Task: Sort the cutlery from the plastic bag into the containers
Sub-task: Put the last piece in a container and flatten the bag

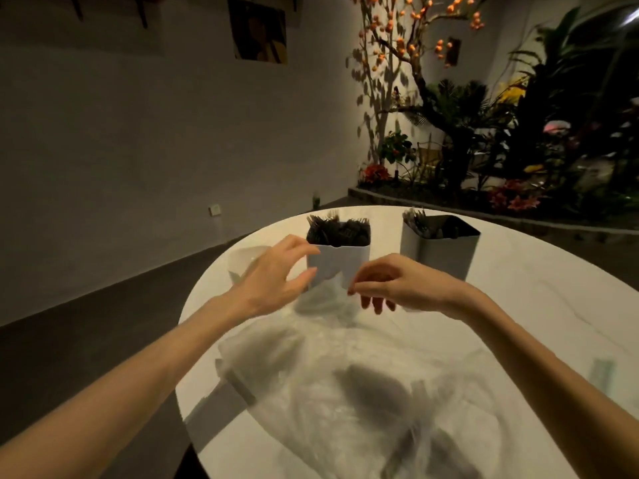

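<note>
**Here, both hands hover over the bag, just short of the near container**

I see my left hand (273,278) with its fingers loosely spread and released, the fingertips touching or almost touching the white container (337,262) packed with dark cutlery. My right hand (390,283) is half curled, thumb meeting forefinger; whether it pinches the bag's film I cannot tell. The clear plastic bag (328,385) lies below and behind both sets of fingers. I judge a bump could tip the container. The cutlery (337,229) stands roughly upright, heads up; pieces inside the bag blur, their axis unclear.
</note>
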A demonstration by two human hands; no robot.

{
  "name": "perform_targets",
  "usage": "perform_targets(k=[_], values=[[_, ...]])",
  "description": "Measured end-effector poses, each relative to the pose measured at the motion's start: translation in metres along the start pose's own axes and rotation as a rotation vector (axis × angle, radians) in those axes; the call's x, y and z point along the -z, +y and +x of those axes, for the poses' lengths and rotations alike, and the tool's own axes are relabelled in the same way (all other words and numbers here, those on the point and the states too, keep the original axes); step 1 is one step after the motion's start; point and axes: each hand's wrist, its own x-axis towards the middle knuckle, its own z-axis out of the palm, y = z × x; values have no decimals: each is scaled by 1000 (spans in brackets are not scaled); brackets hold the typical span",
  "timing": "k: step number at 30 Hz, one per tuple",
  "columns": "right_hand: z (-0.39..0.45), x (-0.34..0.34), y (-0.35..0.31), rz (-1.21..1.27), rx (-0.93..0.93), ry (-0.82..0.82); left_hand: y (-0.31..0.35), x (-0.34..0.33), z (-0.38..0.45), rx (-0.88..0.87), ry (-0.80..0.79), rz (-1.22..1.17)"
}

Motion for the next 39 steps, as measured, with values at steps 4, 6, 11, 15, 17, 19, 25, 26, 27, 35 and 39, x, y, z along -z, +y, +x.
perform_targets(k=[4,6,11,15,17,19,25,26,27,35,39], values=[[-69,8,19,-24,-166,-88,94,-26,-23,96,-246,-148],[-94,8,30,-127,-279,-207,135,-44,-34,211,-440,-132],[-138,-15,59,-327,-319,-375,177,-74,-55,155,-714,54],[-144,-30,75,-338,-266,-165,171,-60,-54,139,-391,-140],[-140,-30,79,-320,-266,-100,166,-50,-54,89,-274,-207],[-133,-34,77,-376,-208,-56,161,-42,-58,-38,-232,-183],[-118,-63,67,-583,-96,-158,147,-40,-79,-141,-378,164],[-118,-62,66,-599,-94,-157,144,-41,-83,-112,-402,194],[-119,-60,66,-609,-88,-152,143,-41,-86,-90,-425,217],[-125,-44,60,-532,-192,-250,133,-41,-88,80,-491,-244],[-131,-53,63,-559,-251,-312,135,-53,-90,239,-517,-555]])
